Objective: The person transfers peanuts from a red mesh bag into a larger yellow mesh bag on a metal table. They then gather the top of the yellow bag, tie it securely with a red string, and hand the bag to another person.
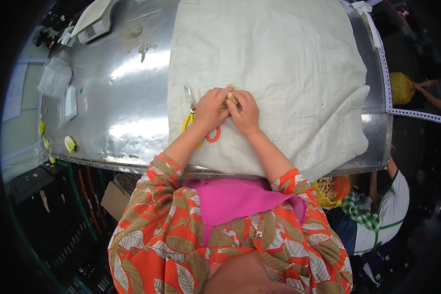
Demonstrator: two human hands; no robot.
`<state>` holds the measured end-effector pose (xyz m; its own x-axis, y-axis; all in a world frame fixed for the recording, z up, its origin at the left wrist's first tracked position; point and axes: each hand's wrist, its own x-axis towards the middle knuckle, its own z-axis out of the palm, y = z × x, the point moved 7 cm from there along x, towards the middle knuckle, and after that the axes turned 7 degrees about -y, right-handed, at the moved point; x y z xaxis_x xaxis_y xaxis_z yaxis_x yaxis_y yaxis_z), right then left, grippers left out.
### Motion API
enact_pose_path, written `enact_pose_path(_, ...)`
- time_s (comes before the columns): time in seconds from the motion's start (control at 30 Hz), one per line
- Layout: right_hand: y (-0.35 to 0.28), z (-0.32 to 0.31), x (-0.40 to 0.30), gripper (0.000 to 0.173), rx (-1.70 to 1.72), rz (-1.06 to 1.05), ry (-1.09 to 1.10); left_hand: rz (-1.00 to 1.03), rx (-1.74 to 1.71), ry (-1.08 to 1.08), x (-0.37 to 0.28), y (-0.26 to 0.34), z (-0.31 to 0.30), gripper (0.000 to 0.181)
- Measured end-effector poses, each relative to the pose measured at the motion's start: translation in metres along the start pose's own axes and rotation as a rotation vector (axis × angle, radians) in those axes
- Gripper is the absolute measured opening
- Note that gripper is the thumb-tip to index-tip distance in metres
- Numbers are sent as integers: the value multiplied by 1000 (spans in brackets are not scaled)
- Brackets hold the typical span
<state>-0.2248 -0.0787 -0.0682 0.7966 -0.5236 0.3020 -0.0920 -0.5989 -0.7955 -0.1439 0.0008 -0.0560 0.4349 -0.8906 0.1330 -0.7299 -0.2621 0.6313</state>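
My left hand (211, 107) and my right hand (245, 113) meet above the white woven sheet (272, 55). Between them they hold a small bunch of light-brown, knobbly pieces (232, 98), perhaps peanuts or ginger; the fingers cover much of it. Scissors (189, 98) with one yellow and one red handle lie on the sheet beside and partly under my left hand and forearm, blades pointing away from me.
The sheet lies on a metal table (139, 88). At the left are a white scale (95, 27), clear plastic bags (55, 77) and a leaf piece (70, 144). A person (384, 217) is at the lower right, near a yellow bag of light-brown pieces (327, 191). Another person's hands hold a yellow sack (401, 89).
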Motion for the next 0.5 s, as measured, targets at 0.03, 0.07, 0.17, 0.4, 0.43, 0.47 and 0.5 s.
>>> enact_pose_path(0.03, 2, 1, 0, 22, 62, 70, 27, -47, -75, 41, -1, -2, -1, 45)
enact_pose_path(0.07, 4, 2, 1, 21, 124, 141, 54, -92, -151, 83, 1, -1, 2, 44)
enact_pose_path(0.17, 14, -1, 2, 22, 338, 300, 200, -163, -371, 216, 7, 10, 7, 38)
enact_pose_path(0.4, 39, -9, -13, 23, 1076, 587, 525, -191, -855, 420, 17, 22, 41, 21)
enact_pose_path(0.43, 36, -15, -15, 22, 1165, 606, 564, -197, -844, 408, 20, 27, 40, 19)
enact_pose_path(0.47, 30, -26, -18, 25, 1077, 587, 569, -201, -901, 420, 20, 35, 41, 15)
enact_pose_path(0.5, 30, -35, -21, 26, 1088, 571, 575, -176, -887, 398, 20, 48, 38, 16)
